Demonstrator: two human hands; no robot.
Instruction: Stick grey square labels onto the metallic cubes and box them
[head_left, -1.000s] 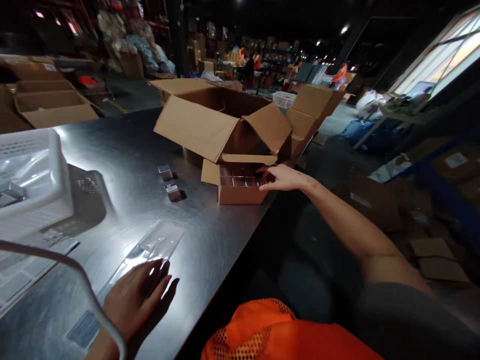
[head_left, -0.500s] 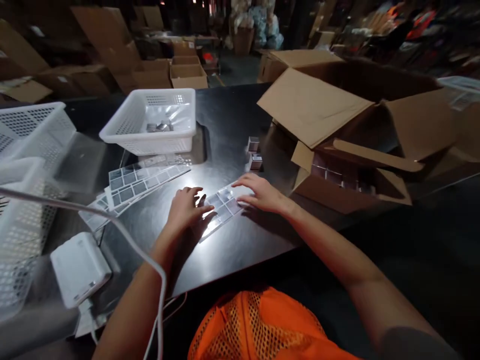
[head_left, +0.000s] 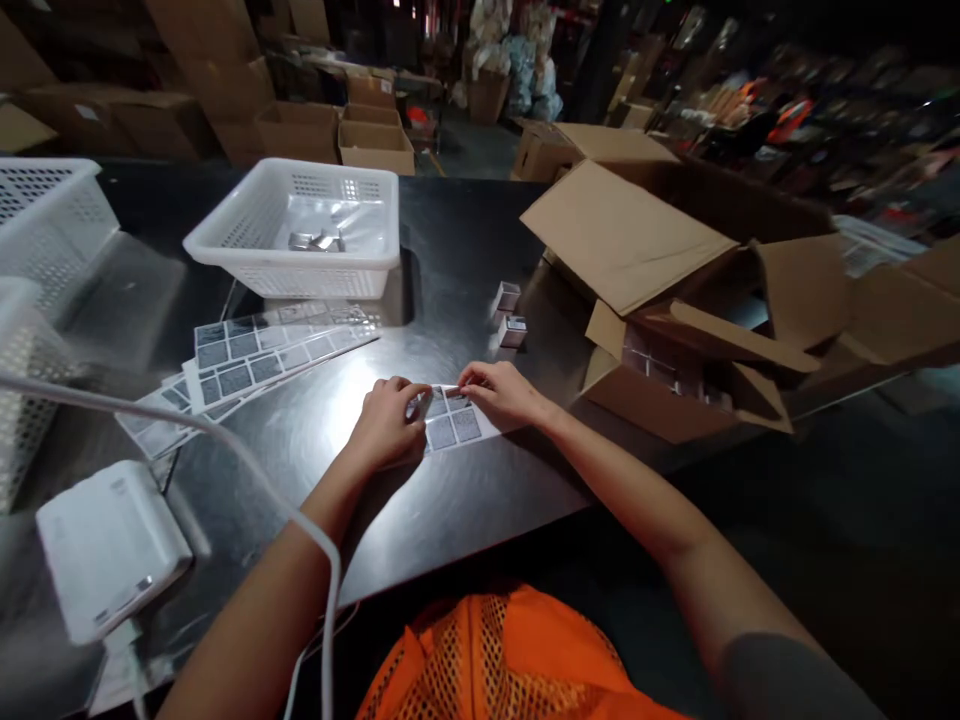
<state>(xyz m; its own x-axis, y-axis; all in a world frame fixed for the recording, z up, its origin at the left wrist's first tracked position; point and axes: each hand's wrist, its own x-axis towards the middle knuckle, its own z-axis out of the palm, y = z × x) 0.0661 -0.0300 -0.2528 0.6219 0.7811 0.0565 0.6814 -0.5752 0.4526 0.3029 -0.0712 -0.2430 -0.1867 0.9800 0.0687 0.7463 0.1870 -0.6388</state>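
Observation:
A white sheet of grey square labels (head_left: 454, 430) lies on the metal table between my hands. My left hand (head_left: 390, 420) is closed at the sheet's left end, its fingers curled around something small and shiny that is mostly hidden. At the upper edge of the sheet, my right hand (head_left: 504, 393) pinches with thumb and forefinger, seemingly on a label's edge. Beyond the right hand stand two small boxes, the nearer box (head_left: 513, 332) and the farther box (head_left: 507, 296). More label sheets (head_left: 247, 370) lie overlapped on the left.
A white plastic basket (head_left: 300, 275) with small shiny pieces stands behind the sheets. An open carton (head_left: 667, 400) holding small boxes is at the right. A white device (head_left: 112, 550) and a white cable (head_left: 247, 460) are at the left. The table's front edge (head_left: 480, 550) runs below my forearms.
My left hand has closed from spread fingers. My right fingers have come together at the sheet's upper edge. The sheet now lies more level, and the view has shifted slightly.

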